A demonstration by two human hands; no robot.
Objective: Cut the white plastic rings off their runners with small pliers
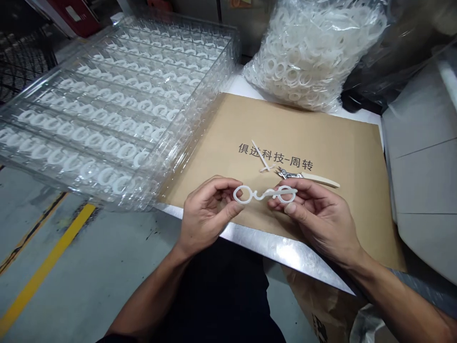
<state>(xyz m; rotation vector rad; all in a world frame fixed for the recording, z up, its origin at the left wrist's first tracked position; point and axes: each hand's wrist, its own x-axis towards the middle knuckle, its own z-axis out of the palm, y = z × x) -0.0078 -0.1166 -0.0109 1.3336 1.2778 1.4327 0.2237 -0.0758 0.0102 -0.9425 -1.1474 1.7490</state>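
Above the tabletop [282, 248], by its near edge, the left hand [205, 212] and right hand [323, 216] each pinch 1 end of the white part [273, 193], thumbs closed toward fingers, likely to keep its middle in view. Cutters [294, 176] and a scrap [263, 157] lie just beyond, probably for easy reach. Cardboard [353, 162] is bare toward the right edge; the tray [214, 85] crowds the left, the bag [314, 52] the far edge.

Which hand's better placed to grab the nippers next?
Right, probably. The right hand sits close to the nippers, whose handle extends rightward; the left hand is farther off. Both hold the white part, so the right would first need freeing.
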